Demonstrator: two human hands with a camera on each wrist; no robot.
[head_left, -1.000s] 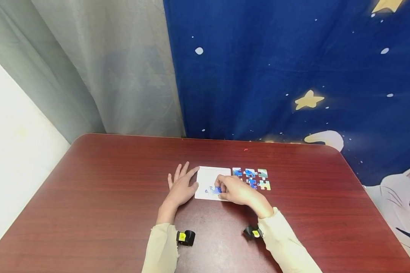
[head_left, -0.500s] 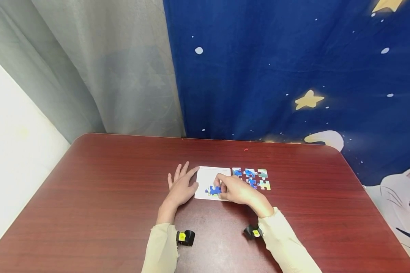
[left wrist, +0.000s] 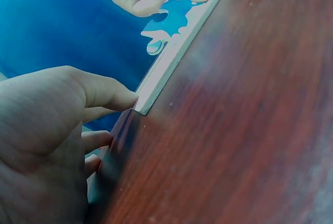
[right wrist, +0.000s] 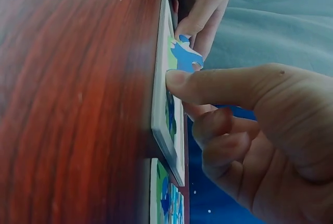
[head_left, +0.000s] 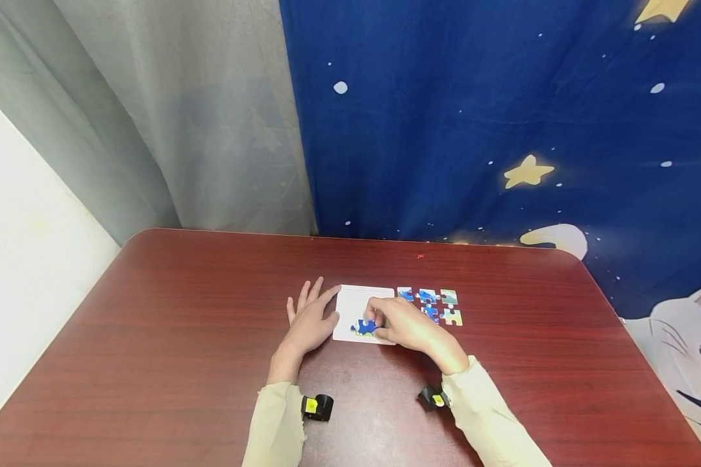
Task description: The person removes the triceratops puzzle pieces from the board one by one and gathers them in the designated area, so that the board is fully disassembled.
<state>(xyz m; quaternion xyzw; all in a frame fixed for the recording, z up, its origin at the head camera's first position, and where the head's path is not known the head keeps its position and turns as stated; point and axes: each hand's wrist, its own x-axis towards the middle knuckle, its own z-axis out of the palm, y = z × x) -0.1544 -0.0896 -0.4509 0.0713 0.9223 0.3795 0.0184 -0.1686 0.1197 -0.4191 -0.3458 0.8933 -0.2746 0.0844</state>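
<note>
A blue puzzle piece with a green edge [head_left: 365, 327] is pinched between the thumb and fingers of my right hand [head_left: 407, 324], over the lower part of a white puzzle board [head_left: 353, 297]. In the right wrist view the piece [right wrist: 184, 56] stands tilted up from the board, and more green-and-blue print shows on the board below the thumb. My left hand [head_left: 311, 320] lies at the board's left side with its fingers spread. Its thumb [left wrist: 122, 98] touches the board's corner in the left wrist view.
Several loose puzzle pieces [head_left: 428, 296] lie in rows right of the board; my right hand partly covers them. A small red scrap [head_left: 420, 255] lies near the far edge of the brown table [head_left: 198, 337]. Curtains hang behind it.
The puzzle piece has tilted slightly, its pale glare giving way to plain dark blue. My right hand has barely shifted; my left hand and the board have stayed put.
</note>
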